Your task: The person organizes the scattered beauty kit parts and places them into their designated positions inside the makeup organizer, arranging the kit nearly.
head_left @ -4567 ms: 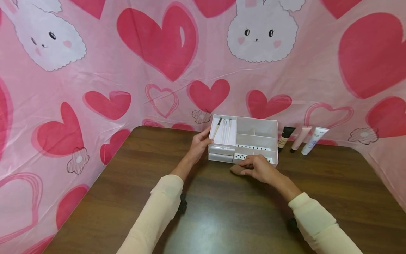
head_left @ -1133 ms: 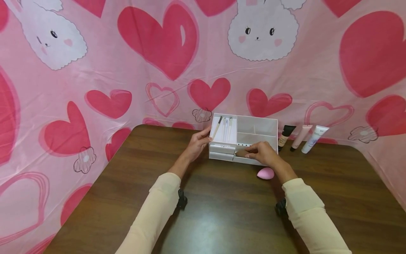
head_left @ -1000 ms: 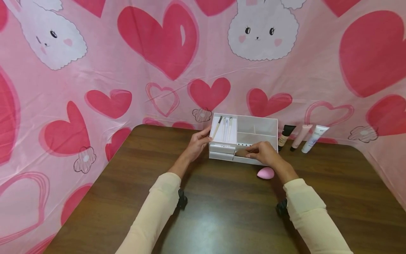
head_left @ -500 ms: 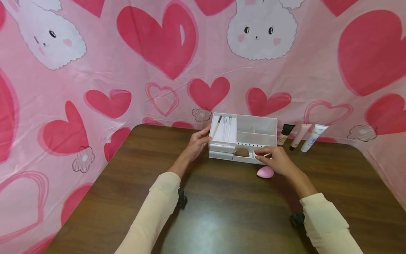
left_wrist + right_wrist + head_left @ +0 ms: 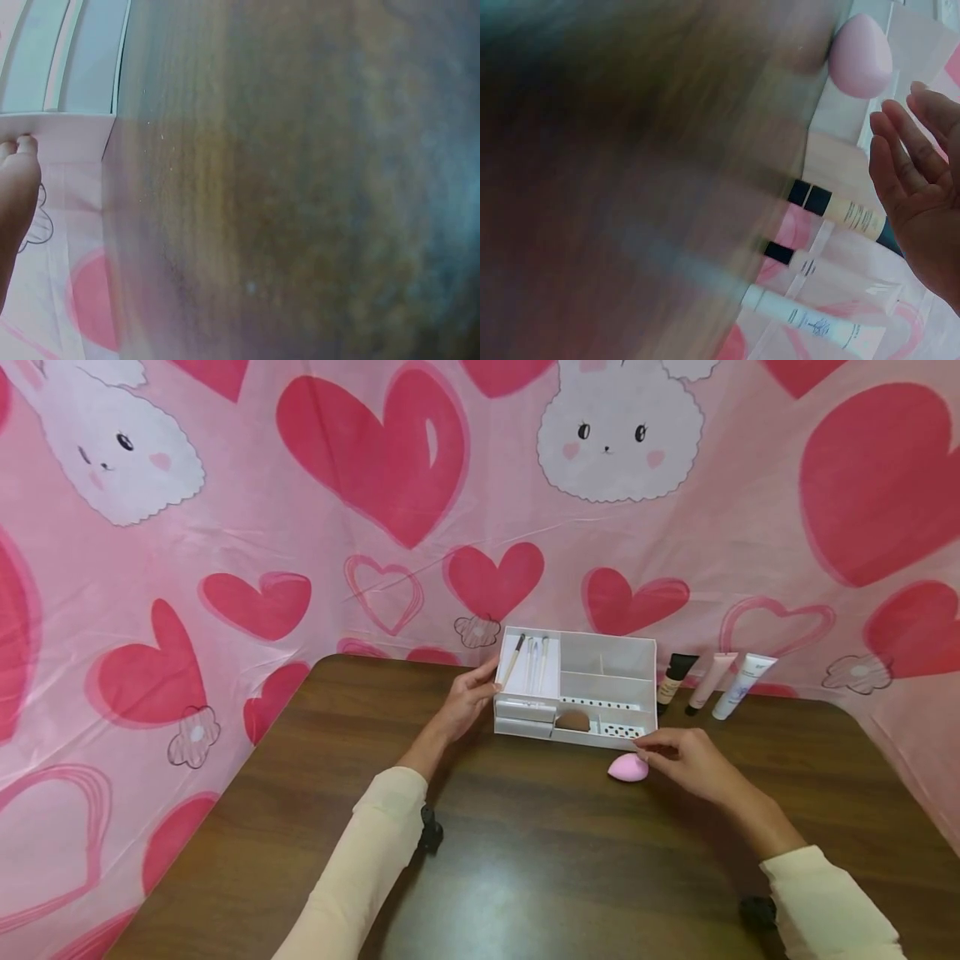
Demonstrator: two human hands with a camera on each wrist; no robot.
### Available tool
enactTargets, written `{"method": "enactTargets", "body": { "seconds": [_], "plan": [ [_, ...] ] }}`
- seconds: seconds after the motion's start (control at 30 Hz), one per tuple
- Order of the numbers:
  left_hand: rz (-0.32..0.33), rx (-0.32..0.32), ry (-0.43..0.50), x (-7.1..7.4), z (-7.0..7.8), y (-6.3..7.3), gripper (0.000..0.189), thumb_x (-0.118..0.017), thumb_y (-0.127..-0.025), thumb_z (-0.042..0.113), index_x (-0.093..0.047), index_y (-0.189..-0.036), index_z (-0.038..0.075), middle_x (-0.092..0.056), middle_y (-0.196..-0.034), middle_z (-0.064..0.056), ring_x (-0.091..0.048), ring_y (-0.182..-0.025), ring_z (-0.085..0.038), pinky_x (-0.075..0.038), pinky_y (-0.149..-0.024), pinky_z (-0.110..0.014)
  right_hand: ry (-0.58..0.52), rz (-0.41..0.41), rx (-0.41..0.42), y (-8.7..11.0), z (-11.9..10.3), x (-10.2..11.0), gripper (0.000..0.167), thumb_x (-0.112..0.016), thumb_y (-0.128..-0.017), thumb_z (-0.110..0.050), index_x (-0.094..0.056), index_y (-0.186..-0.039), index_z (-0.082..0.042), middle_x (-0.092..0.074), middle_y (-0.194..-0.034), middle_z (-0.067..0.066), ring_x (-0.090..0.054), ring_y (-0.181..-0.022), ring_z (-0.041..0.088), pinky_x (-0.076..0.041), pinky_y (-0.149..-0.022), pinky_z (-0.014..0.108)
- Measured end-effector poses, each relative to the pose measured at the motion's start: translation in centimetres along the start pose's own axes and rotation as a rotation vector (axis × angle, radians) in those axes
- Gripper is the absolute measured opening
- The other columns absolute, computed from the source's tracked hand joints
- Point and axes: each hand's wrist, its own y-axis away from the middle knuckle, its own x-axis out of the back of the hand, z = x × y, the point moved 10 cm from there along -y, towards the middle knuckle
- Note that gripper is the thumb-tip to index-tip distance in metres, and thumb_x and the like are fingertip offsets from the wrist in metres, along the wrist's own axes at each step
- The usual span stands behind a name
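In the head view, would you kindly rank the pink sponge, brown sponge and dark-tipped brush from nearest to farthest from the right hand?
1. Pink sponge: beside the right hand.
2. Brown sponge: inside the organizer, front middle.
3. Dark-tipped brush: organizer's left section.

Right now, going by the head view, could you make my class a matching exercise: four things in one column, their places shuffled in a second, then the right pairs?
Things
1. brown sponge
2. pink sponge
3. dark-tipped brush
4. left hand

Places
A. on the wooden table, in front of the white organizer
B. touching the organizer's left side
C. in the organizer's lower front section
D. in the organizer's upper-left section

Pairs: 1-C, 2-A, 3-D, 4-B
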Motion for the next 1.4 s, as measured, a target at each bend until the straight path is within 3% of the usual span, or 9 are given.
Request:
{"method": "enactTargets", "body": {
  "seconds": [0.23,0.5,0.83,1.4],
  "plan": [
    [0.019,0.001,-0.003,0.2,-0.2,-0.1,0.063,-0.039,-0.096,-0.015,-0.019,-0.155,-0.011,-0.014,-0.170,-0.020,-0.021,-0.154,-0.036,-0.022,-0.125,-0.044,-0.010,-0.015,0.047,0.9,0.2,-0.6,0.034,-0.084,-0.079,-0.008,-0.076,-0.111,-0.001,-0.079,-0.099,0.009,-0.070,-0.084,0.009,-0.061,-0.075,0.023],
    [0.034,-0.007,-0.007,0.3,-0.1,-0.1,0.063,-0.040,-0.095,-0.015,-0.020,-0.155,-0.012,-0.015,-0.170,-0.021,-0.022,-0.153,-0.037,-0.022,-0.125,-0.045,-0.068,-0.049,0.085,0.8,-0.2,-1.3,0.036,-0.087,-0.074,-0.002,-0.075,-0.107,0.002,-0.076,-0.098,0.012,-0.064,-0.084,-0.003,-0.061,-0.073,0.023],
    [0.030,-0.007,-0.010,0.3,-0.1,-0.1,0.063,-0.040,-0.095,-0.015,-0.021,-0.155,-0.011,-0.016,-0.170,-0.021,-0.022,-0.154,-0.037,-0.022,-0.125,-0.044,0.013,-0.021,0.084,0.5,-0.2,-1.3,0.027,-0.087,-0.073,-0.003,-0.078,-0.098,0.000,-0.079,-0.093,0.010,-0.064,-0.082,0.000,-0.062,-0.071,0.026],
    [0.016,-0.017,-0.017,0.2,-0.2,-0.2,0.063,-0.039,-0.095,-0.014,-0.019,-0.155,-0.012,-0.016,-0.169,-0.023,-0.022,-0.153,-0.035,-0.022,-0.125,-0.044,-0.024,0.023,0.099,0.6,0.0,-1.1,0.024,-0.086,-0.073,0.001,-0.079,-0.095,-0.001,-0.078,-0.087,0.007,-0.061,-0.077,-0.007,-0.059,-0.065,0.023]
  ]
}}
